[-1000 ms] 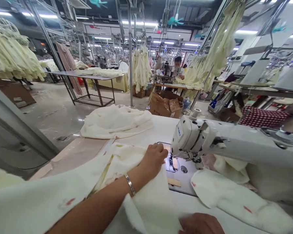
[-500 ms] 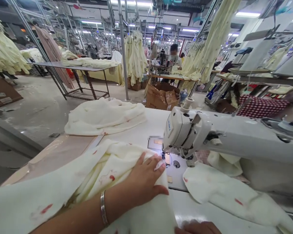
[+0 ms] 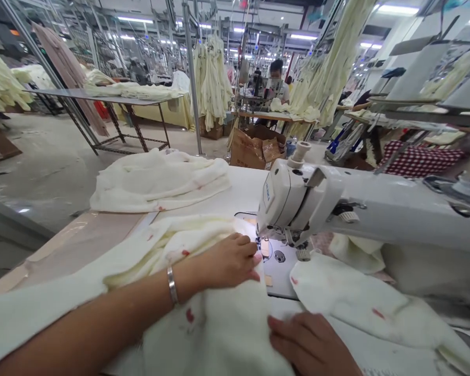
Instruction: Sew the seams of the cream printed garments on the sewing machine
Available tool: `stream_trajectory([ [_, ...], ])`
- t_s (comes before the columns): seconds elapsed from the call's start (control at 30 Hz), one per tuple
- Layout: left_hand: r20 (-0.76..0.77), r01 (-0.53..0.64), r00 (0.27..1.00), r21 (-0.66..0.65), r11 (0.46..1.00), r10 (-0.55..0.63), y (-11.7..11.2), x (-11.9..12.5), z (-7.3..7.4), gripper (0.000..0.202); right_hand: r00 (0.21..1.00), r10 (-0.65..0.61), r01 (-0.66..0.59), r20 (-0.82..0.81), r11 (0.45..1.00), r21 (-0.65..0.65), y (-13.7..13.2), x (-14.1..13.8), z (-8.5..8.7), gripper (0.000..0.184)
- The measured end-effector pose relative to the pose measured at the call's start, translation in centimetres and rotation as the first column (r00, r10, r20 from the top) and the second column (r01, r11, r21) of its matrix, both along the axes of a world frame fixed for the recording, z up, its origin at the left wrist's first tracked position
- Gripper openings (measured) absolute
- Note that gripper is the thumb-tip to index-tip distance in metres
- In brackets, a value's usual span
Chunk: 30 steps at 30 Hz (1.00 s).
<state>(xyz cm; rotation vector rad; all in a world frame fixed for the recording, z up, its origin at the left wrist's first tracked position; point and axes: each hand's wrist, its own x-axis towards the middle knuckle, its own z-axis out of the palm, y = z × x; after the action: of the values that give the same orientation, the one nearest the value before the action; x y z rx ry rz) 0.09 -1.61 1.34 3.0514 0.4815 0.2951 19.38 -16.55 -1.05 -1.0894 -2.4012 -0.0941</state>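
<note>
A cream fabric piece (image 3: 203, 324) with small red prints lies bunched on the white sewing table (image 3: 238, 193) in front of me. My left hand (image 3: 229, 261) rests flat on it, fingers stretched toward the needle area of the white sewing machine (image 3: 297, 203); a silver bangle sits on the wrist. My right hand (image 3: 309, 344) lies at the bottom edge, fingers pressed on the fabric's near right edge. Another cream piece (image 3: 360, 308) lies under the machine arm to the right.
A folded cream pile (image 3: 156, 180) sits at the table's far left. Beyond are a cardboard box (image 3: 254, 149), a metal table with garments (image 3: 113, 96), hanging cream garments (image 3: 209, 78) and a seated person (image 3: 276, 83) at another machine.
The view tipped down. My left hand slid back a little and flattened on the fabric. My right hand came up into view onto the fabric's right edge.
</note>
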Motion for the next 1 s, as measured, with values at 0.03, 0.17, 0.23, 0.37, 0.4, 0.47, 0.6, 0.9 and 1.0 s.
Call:
stream_trajectory([
  [0.03, -0.038, -0.019, 0.999, -0.011, 1.000, 0.019, -0.3, 0.1, 0.4, 0.028, 1.000, 0.001, -0.001, -0.019, 1.000, 0.001, 0.4, -0.2, 0.3, 0.020],
  [0.17, -0.051, -0.282, 0.959, -0.128, 0.951, 0.278, -5.4, 0.4, 1.0, 0.021, 0.997, 0.046, -0.047, -0.069, 0.999, -0.021, 0.7, -0.5, 0.8, 0.019],
  [0.23, -0.020, -0.338, 0.940, -0.169, 0.926, 0.340, -8.7, 0.2, 0.4, 0.032, 0.994, 0.078, -0.082, -0.072, 0.995, -0.052, 0.3, -0.3, 0.9, 0.018],
  [0.37, -0.021, -0.359, 0.931, -0.215, 0.908, 0.363, -12.1, -0.5, -1.3, 0.044, 0.994, 0.113, -0.113, -0.008, 0.987, -0.112, -0.8, 0.6, 1.3, 0.015],
  [0.4, -0.024, -0.352, 0.934, -0.218, 0.910, 0.355, -12.3, -0.7, -1.6, 0.046, 0.992, 0.122, -0.118, 0.022, 0.987, -0.110, -1.0, 0.7, 1.5, 0.015],
  [0.47, -0.030, -0.327, 0.944, -0.225, 0.918, 0.329, -11.9, -1.0, -1.8, 0.047, 0.988, 0.140, -0.134, 0.072, 0.987, -0.085, -1.5, 0.9, 1.9, 0.017],
  [0.6, -0.008, -0.245, 0.968, -0.251, 0.936, 0.251, -9.7, -1.8, -1.5, 0.048, 0.980, 0.147, -0.144, 0.133, 0.989, -0.027, -1.3, 0.6, 2.0, 0.022],
  [0.9, 0.018, -0.124, 0.992, -0.165, 0.978, 0.129, -0.5, -2.3, -1.2, 0.047, 0.992, 0.093, -0.102, 0.090, 0.990, 0.097, 5.1, -0.4, 1.1, 0.020],
  [1.0, 0.050, -0.087, 0.994, -0.121, 0.989, 0.094, 2.0, -1.9, -1.3, 0.043, 0.996, 0.033, -0.039, 0.083, 0.997, 0.069, 7.1, -0.3, 1.2, 0.019],
])
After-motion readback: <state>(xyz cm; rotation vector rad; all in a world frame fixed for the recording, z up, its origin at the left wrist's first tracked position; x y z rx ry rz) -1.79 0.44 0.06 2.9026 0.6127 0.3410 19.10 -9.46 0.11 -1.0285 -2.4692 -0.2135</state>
